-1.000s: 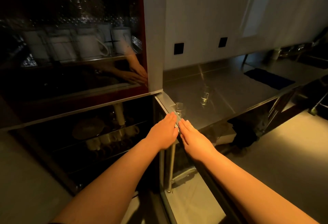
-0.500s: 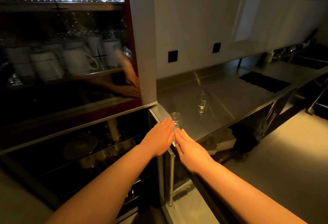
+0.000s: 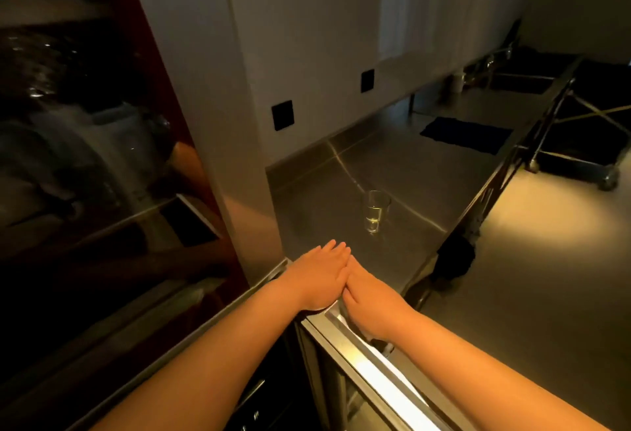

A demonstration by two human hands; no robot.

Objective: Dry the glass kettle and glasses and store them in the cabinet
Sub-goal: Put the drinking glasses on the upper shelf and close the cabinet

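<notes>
One clear glass (image 3: pixel 374 212) stands upright on the steel counter (image 3: pixel 426 177), a short way beyond my fingertips. My left hand (image 3: pixel 321 270) lies flat with straight fingers on the counter's near corner, beside the glass-fronted cabinet (image 3: pixel 102 164). My right hand (image 3: pixel 368 307) rests against it, on the top edge of the open lower cabinet door (image 3: pixel 375 362). Neither hand visibly holds anything. The second glass, seen earlier by my fingers, is out of sight. No kettle is in view.
A dark blue cloth (image 3: pixel 467 133) lies farther along the counter, with a sink (image 3: pixel 522 82) at the far end. A wheeled metal cart (image 3: pixel 580 157) stands on the floor to the right. Pale mugs show dimly behind the cabinet's dark glass.
My view swung right and closer to the counter. Both hands slid forward and pressed together at the corner. The nearer glass is no longer visible.
</notes>
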